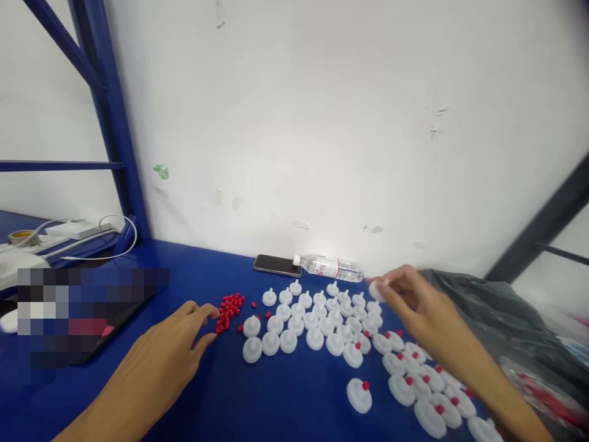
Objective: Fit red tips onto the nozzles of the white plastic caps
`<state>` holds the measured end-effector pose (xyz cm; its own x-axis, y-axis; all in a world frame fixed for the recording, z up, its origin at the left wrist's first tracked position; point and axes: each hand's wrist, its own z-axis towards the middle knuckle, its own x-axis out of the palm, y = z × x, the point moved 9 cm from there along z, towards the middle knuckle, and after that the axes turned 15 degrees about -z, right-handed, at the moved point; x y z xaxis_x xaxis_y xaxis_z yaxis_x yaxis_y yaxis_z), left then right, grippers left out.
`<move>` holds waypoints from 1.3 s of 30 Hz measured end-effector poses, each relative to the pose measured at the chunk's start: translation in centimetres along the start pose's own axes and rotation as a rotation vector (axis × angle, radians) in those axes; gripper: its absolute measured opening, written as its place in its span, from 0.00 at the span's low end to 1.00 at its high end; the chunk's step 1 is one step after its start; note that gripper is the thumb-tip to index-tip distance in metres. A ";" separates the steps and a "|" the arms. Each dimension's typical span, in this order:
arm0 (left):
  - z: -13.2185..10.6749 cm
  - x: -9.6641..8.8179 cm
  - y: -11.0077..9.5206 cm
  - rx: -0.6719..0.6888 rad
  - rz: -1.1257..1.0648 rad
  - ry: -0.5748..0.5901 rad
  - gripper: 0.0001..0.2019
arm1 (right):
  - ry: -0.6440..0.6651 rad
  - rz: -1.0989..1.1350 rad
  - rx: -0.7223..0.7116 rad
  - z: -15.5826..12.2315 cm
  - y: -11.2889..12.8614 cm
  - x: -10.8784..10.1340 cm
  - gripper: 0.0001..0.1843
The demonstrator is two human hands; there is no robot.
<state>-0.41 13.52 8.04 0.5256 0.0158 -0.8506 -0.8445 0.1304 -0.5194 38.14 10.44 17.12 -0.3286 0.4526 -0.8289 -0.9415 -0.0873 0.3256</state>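
At the pile of small red caps (pixel 229 309), my left hand (pixel 181 341) has its thumb and forefinger apart, with the fingertips at the pile's left edge. My right hand (pixel 416 301) pinches a white disc with a short spout (pixel 377 291) at the back of the group. Many like it, the bare white discs (pixel 310 320), stand spout up in the middle of the blue table (pixel 197 399). To the right, under my right forearm, lie the red-capped white discs (pixel 402 390), several tilted. One capped disc (pixel 359 395) lies apart near the front.
A phone (pixel 277 264) and a clear plastic bottle (pixel 334 267) lie by the back wall. Dark plastic sheeting (pixel 488 313) and a bag of red pieces (pixel 547 396) are at the right. On the left are white cables (pixel 78 248) and a blue frame post (pixel 117 123).
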 end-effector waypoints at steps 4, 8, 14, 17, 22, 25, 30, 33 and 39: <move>0.4 1.4 0.2 -0.060 0.056 0.086 0.17 | 0.044 0.098 -0.214 -2.7 7.0 3.1 0.12; 1.0 2.0 0.4 -0.077 0.080 0.043 0.13 | 0.069 0.137 -0.400 -6.0 10.0 5.9 0.13; 0.7 1.5 0.1 -0.031 0.078 -0.011 0.15 | 0.353 0.218 -0.486 -9.1 10.8 10.8 0.15; 0.5 1.2 -0.2 -0.010 0.066 -0.026 0.16 | 0.449 0.282 -0.503 -9.7 11.4 12.6 0.15; 0.4 0.3 -0.7 -0.008 0.046 -0.081 0.14 | 0.574 0.298 -0.343 -9.4 10.5 14.4 0.17; -0.1 0.1 -2.0 0.029 -0.113 -0.069 0.13 | 0.629 0.362 -0.226 -9.3 10.0 14.8 0.18; -2.0 1.5 -5.9 0.126 -0.571 0.042 0.15 | 0.620 0.509 -0.134 -8.9 10.2 14.9 0.22; -2.9 3.6 -7.6 0.080 -0.800 0.201 0.15 | 0.588 0.571 -0.143 -8.8 10.4 14.7 0.22; -3.3 5.9 -8.6 0.038 -0.837 0.376 0.11 | 0.548 0.583 -0.158 -8.6 10.3 14.2 0.22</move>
<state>9.60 9.18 7.26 0.8908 -0.4207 -0.1718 -0.1955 -0.0136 -0.9806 23.10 8.30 4.77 -0.7208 -0.1989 -0.6640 -0.5938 -0.3171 0.7395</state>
